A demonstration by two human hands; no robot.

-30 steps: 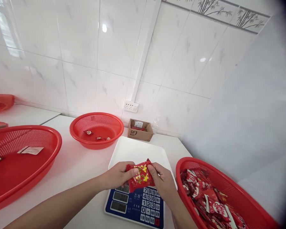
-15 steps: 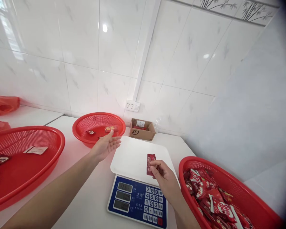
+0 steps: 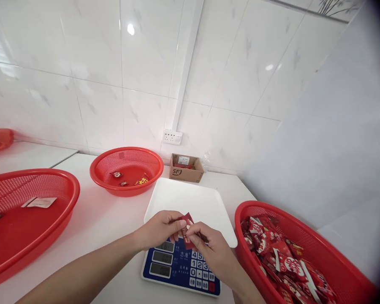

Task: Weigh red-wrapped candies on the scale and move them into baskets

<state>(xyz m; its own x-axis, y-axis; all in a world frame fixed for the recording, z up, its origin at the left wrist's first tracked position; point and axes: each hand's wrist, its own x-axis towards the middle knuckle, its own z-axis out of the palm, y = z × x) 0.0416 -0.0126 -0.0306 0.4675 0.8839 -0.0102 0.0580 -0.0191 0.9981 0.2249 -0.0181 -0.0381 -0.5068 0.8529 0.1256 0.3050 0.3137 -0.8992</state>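
A small dark red snack packet is pinched between both hands above the front of the scale. My left hand grips its left side, thumb on top. From the right, my right hand has thumb and forefinger closed on it. Beneath them is a digital scale with a bare white pan and a blue keypad panel, partly hidden by the hands. To the right, a red basket holds many red and white snack packets.
A round red basket with several small packets stands behind on the left. Nearer left is a larger red basket with a white card in it. A cardboard box sits by the tiled wall, below a power socket.
My left hand has come back from the round basket and now grips the packet too. A yellow-lettered packet lies in that basket. My right hand has moved slightly nearer and left.
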